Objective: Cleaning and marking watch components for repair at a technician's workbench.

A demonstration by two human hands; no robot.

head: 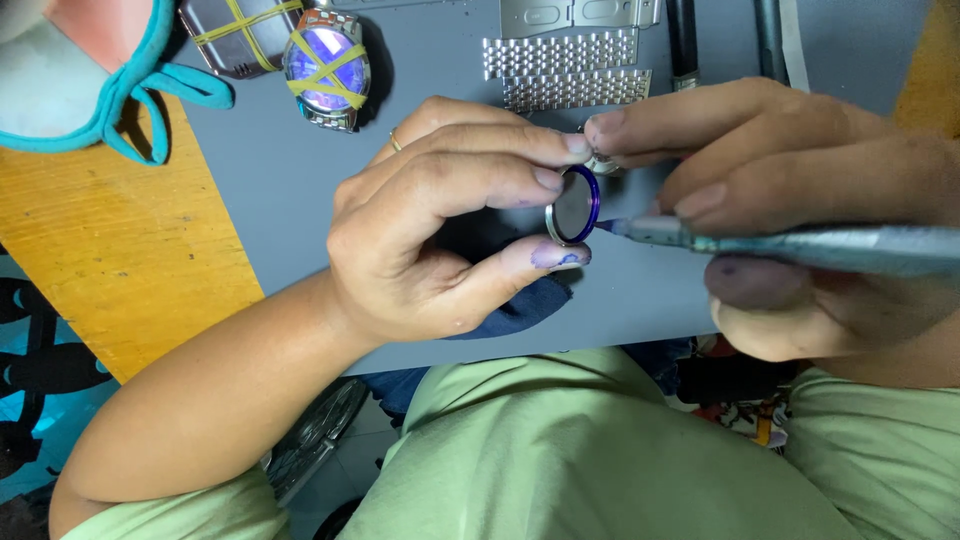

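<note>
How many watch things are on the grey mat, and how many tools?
Watch cases bound with yellow bands: 2
Mesh strap pieces: 2
Round ring in left hand: 1
Marker pen in right hand: 1
Total: 6

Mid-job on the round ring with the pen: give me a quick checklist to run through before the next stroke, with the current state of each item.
1. Ring held firmly: the left hand pinches the round ring between thumb and fingertips. Ok.
2. Pen tip on target: the right hand holds the grey pen with its tip at the ring's blue edge. Ok.
3. Right index finger steadies the ring's top edge. Ok.
4. Fingers clean: purple stain shows on the left thumb tip. Not ok.
5. Cloth under the work: a dark blue cloth lies beneath the left hand. Ok.
6. Colour coverage all round the ring: the far side is hidden. Cannot tell.
</note>
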